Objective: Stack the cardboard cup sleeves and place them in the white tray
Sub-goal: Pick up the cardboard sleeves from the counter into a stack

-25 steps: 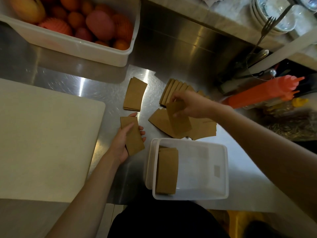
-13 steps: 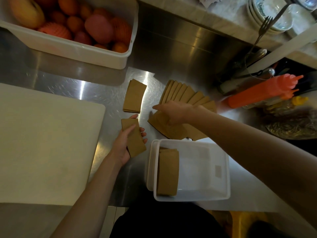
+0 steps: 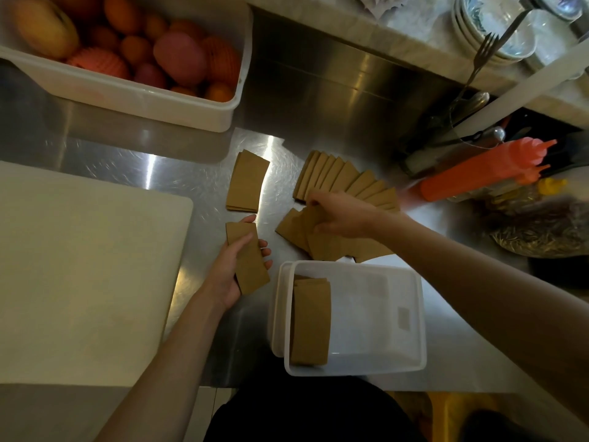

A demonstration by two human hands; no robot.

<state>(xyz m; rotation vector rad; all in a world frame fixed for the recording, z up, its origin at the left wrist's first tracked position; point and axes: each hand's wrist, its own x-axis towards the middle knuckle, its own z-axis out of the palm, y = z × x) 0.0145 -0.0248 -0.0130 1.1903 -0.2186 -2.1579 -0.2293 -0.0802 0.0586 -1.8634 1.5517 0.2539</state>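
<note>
My left hand holds a small stack of flat brown cardboard sleeves above the steel counter, just left of the white tray. A stack of sleeves stands along the tray's left wall. My right hand pinches a sleeve from a loose pile behind the tray. Beyond it lies a fanned row of sleeves. A separate small stack lies to the left of the fan.
A large white cutting board covers the left of the counter. A white tub of fruit stands at the back left. Orange squeeze bottles, a utensil holder with a fork and stacked bowls crowd the back right.
My right hand laid the sleeve it held onto the loose pile, reached left across it, and now grips a sleeve there. My left hand with its stack has barely moved.
</note>
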